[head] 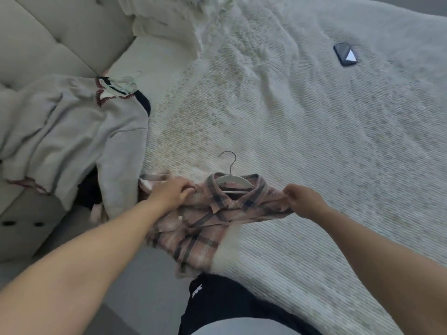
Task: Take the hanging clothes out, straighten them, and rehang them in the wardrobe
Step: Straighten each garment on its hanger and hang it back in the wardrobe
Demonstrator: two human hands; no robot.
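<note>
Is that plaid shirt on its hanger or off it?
On it: the hanger sits inside the plaid shirt's collar, hook poking out, both hands gripping the shoulders.

head cam | looks forward-down | close over bed (314,153) edge

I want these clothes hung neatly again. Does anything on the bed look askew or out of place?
Yes. The grey sweater lies crumpled at the bed's left edge, its hanger poking out at the neck. The plaid shirt, held at both shoulders by the left hand and right hand, is rumpled. A phone lies on the bedspread.
</note>
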